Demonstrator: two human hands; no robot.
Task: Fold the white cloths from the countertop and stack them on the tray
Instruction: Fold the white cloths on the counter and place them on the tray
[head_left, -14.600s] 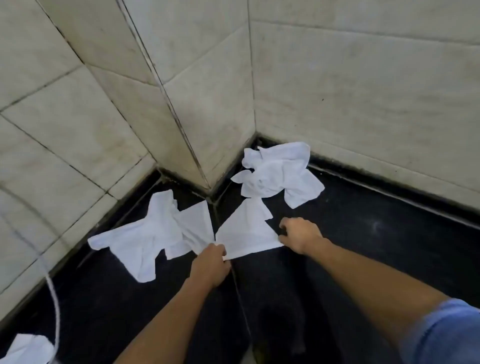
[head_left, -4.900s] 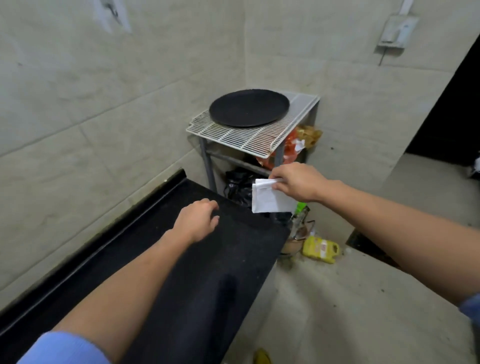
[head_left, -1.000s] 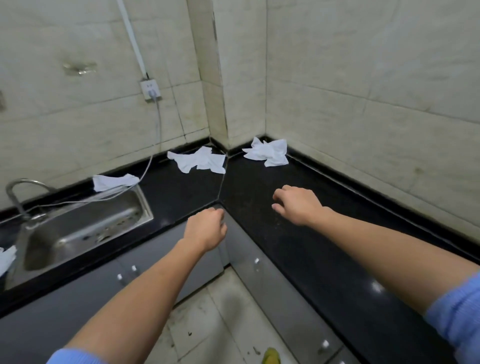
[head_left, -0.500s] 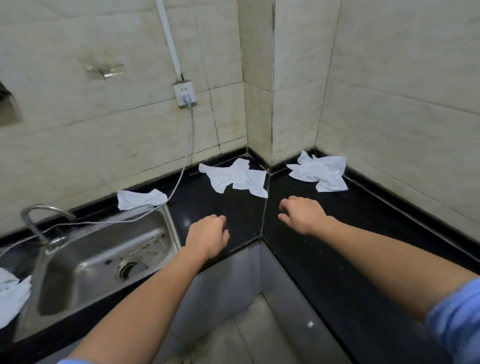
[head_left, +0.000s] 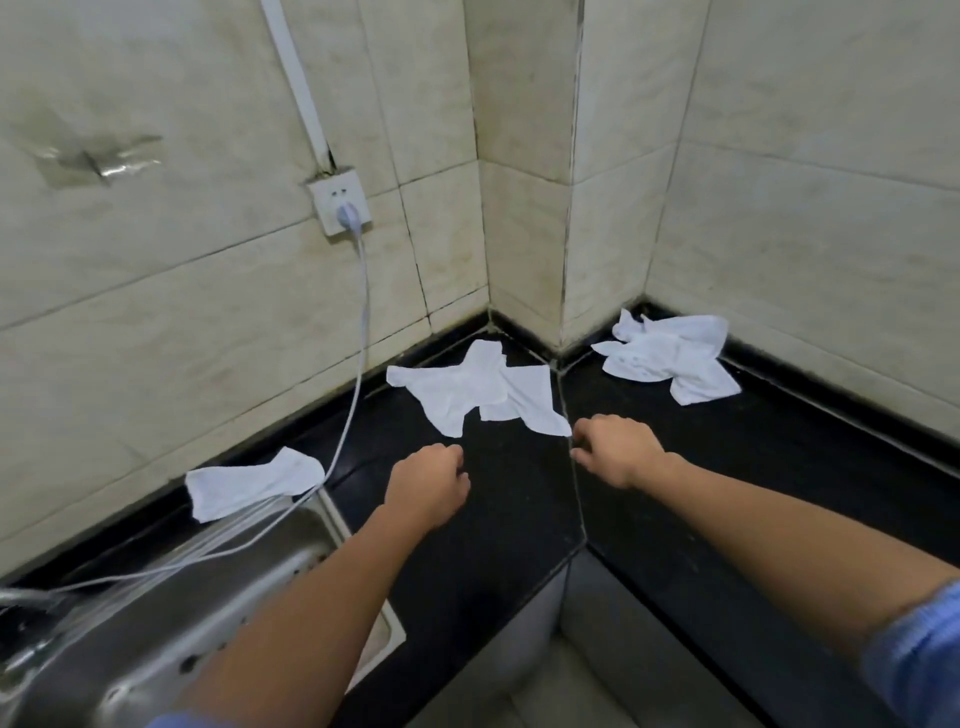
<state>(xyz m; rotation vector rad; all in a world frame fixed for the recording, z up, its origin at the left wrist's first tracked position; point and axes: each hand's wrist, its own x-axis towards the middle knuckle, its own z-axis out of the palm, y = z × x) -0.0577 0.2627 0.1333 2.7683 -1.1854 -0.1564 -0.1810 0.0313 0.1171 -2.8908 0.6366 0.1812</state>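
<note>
Left hand (head_left: 428, 480) and right hand (head_left: 615, 449), fingers loosely curled, holding nothing, hover just below the middle cloth (head_left: 483, 392) at frame centre, apparently positioned to take its near corners; tray out of view.

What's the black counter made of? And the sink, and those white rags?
The countertop looks like polished black stone, glossy with a seam at the corner; possibly man-made. The sink is likely stainless steel: silvery and shiny. The white cloths look like thin cotton, limp and wrinkled.
</note>
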